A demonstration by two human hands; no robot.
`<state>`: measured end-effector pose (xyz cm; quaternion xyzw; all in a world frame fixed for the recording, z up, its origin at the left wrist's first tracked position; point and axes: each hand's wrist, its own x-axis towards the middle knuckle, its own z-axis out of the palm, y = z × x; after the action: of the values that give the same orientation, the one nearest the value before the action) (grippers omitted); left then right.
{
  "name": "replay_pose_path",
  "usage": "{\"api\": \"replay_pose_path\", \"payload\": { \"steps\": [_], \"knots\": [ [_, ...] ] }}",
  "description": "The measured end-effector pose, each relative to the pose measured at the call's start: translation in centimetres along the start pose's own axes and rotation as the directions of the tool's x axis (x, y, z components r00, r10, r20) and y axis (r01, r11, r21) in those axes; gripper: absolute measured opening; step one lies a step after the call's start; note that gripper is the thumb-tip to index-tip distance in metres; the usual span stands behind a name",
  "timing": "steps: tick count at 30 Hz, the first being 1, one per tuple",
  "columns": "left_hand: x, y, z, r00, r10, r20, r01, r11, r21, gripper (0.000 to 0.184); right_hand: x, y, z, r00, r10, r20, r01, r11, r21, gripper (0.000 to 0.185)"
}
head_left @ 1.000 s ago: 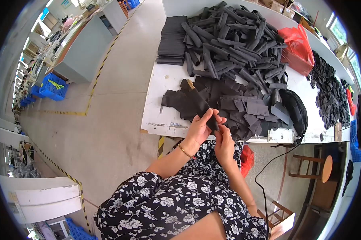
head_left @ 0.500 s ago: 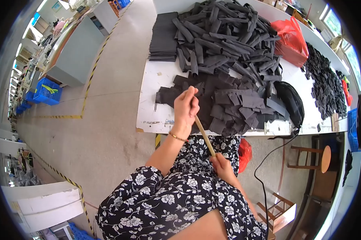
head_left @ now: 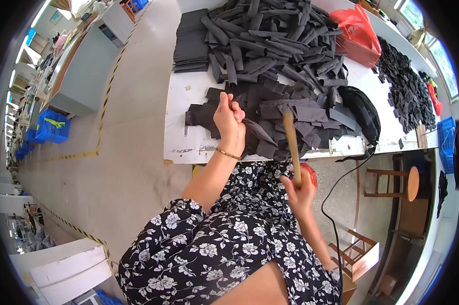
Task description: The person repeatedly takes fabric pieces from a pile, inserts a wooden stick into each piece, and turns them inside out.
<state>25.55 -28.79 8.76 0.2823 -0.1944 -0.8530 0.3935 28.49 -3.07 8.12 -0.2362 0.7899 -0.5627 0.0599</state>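
My left hand [head_left: 229, 119] is closed on a dark fabric piece [head_left: 260, 132], whose free end trails to the right over the table. My right hand [head_left: 300, 192] grips the lower end of a light wooden stick [head_left: 293, 147], which stands nearly upright, its top blurred. The stick and the held fabric are apart. Under and beyond my hands lies a loose pile of flat dark fabric pieces [head_left: 303, 112]. Behind it is a heap of rolled dark fabric tubes [head_left: 275, 43].
A neat dark stack [head_left: 191, 40] stands at the table's back left. To the right are a red plastic bag [head_left: 356, 35], a black bag [head_left: 360, 114] and a heap of small dark pieces [head_left: 405, 84]. A cord hangs beside a wooden stool [head_left: 413, 184].
The stick has come out of the fabric and swung up and right in my right hand. My left hand now holds the fabric away from it. The view has shifted slightly.
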Motion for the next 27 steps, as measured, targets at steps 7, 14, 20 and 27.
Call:
{"api": "replay_pose_path", "payload": {
  "steps": [7,14,20,27],
  "knots": [
    [-4.3,-0.1,2.4,0.984,-0.084,0.154,0.014,0.914,0.407,0.032,7.7,-1.7,4.5,0.99,0.106,0.089,-0.138,0.821,0.555,0.008],
    [-8.1,-1.9,-2.5,0.512,-0.604,0.611,-0.186,0.616,0.765,0.03,9.9,-1.2,0.8,0.987,0.029,-0.156,0.022,0.949,0.314,0.022],
    [-11.1,-1.7,-5.6,0.501,-0.636,0.586,-0.203,0.573,0.794,0.034,15.5,-3.6,-4.3,0.808,0.091,-0.582,0.1,0.953,0.288,0.026],
    [-6.8,0.6,-4.9,0.78,-0.203,0.591,-0.441,0.492,0.751,0.014,32.6,-12.7,-1.5,0.713,-0.622,-0.323,0.415,0.747,-0.52,0.047]
  ]
}}
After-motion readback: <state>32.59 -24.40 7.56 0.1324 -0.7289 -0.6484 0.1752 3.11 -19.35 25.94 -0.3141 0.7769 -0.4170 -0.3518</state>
